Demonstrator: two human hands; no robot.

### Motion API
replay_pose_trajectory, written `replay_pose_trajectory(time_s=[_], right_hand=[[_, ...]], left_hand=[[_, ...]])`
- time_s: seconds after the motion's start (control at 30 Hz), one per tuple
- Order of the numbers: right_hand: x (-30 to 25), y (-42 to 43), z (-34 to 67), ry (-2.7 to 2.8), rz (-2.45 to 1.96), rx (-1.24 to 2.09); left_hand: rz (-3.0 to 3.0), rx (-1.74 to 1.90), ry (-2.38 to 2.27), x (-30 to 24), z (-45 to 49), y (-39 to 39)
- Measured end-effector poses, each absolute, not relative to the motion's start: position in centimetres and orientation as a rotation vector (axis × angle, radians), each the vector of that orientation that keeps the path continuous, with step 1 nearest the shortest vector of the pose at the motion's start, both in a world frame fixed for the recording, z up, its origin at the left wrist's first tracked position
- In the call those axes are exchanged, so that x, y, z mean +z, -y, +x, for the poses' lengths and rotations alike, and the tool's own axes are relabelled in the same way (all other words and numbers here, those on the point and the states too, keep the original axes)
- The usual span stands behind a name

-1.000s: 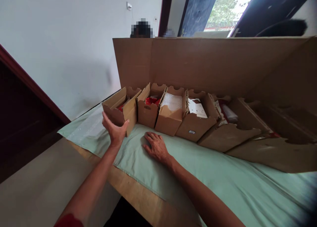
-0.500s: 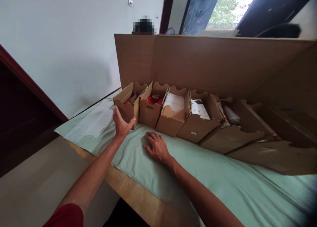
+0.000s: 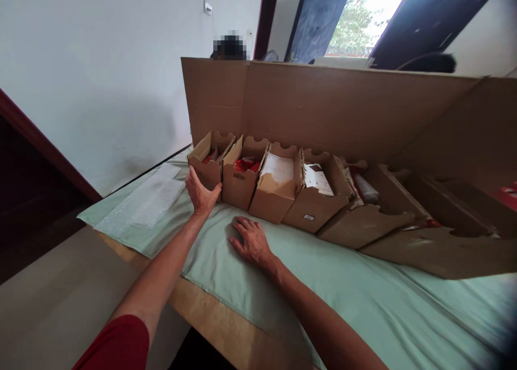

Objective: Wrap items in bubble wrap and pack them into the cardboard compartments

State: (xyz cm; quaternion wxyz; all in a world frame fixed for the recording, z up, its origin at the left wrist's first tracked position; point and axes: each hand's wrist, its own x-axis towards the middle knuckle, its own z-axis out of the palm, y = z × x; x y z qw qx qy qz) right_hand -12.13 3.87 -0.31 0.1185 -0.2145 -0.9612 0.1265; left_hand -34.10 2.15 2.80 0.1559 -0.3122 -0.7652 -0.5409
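My left hand (image 3: 202, 194) spans the front of the leftmost open-topped cardboard box (image 3: 207, 172), its fingers at the left edge and its thumb at the right corner. Inside that box something red shows in part. My right hand (image 3: 251, 241) lies flat on the pale green cloth (image 3: 343, 300), fingers stretched out and nothing in them. Just beyond it stands a box with bubble wrap (image 3: 280, 168) in it. Beside the left box is another, with red packaging (image 3: 247, 165) inside.
Several more cardboard boxes (image 3: 317, 211) continue the row to the right, one with a white piece (image 3: 317, 179) inside. A tall cardboard panel (image 3: 343, 106) rises behind them. Clear plastic wrap (image 3: 149, 197) lies at left. A person's head (image 3: 230, 47) shows beyond the panel.
The leftmost box has turned and moved in closer against its neighbour, with my left hand on it. My right hand stays on the cloth. The view has shifted slightly right.
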Motion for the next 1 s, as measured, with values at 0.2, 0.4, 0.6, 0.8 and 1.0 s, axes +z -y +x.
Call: replay_pose_trajectory(time_s=[0.2,0.4,0.6,0.8,1.0], right_hand=[[-0.3,-3.9,-12.1,2.802,-0.624,0.387],[-0.2,-3.8,-12.1,2.798,-0.634,0.393],[-0.2,-3.8,-12.0,2.796,-0.630,0.417],[-0.3,-3.8,-12.1,2.754,-0.615,0.464],[-0.9,-3.8,-11.7,2.581,-0.693,0.570]], left_hand=[[-0.843,-1.536,2.218,3.2,-34.0,-2.2],[-0.806,-1.494,2.236,3.3,-34.4,-2.1],[-0.796,-1.475,2.258,3.3,-34.5,-1.9],[-0.813,-1.485,2.253,3.1,-34.4,-1.6],[-1.114,-1.378,2.045,3.4,-30.3,0.3]])
